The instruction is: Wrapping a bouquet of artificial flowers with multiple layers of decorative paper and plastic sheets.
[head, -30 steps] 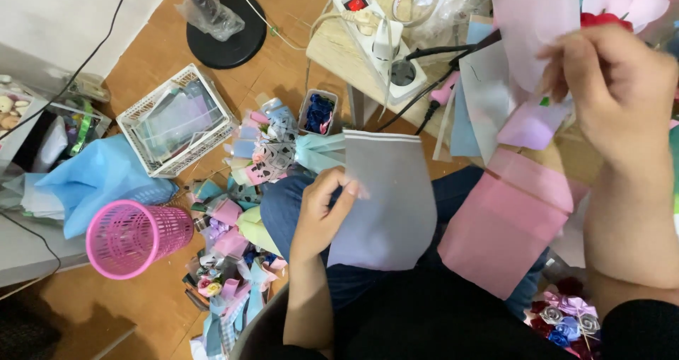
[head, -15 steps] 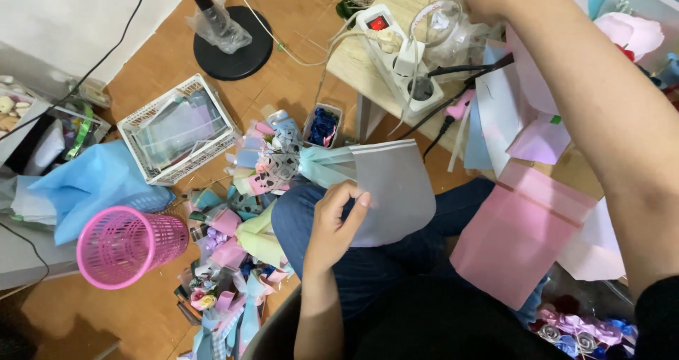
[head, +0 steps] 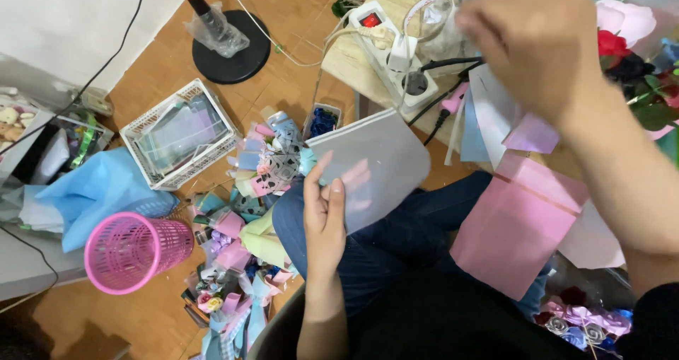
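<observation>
My left hand (head: pixel 324 222) grips the lower left edge of a grey translucent sheet (head: pixel 375 165), thumb on top, and holds it tilted over my lap in dark blue trousers. My right hand (head: pixel 534 45) is raised at the upper right, blurred by motion, above white and lilac paper sheets (head: pixel 495 112). A sliver of pale blue shows at the frame's top edge by its fingers; whether the hand holds it is unclear. A pink sheet (head: pixel 516 225) lies across my right knee.
A white power strip (head: pixel 392 45) with plugs sits on a low wooden table (head: pixel 350 66). On the floor are wrapped paper bouquets (head: pixel 247 211), a pink mesh basket (head: pixel 131 250), a white crate (head: pixel 180 134), a black stand base (head: pixel 230 45) and blue cloth (head: pixel 99 190). Artificial roses (head: pixel 622 27) are at right.
My right hand, which held a pale sheet a second ago, rose out of view and is back at the upper right. The left hand keeps the grey sheet, tilted slightly more.
</observation>
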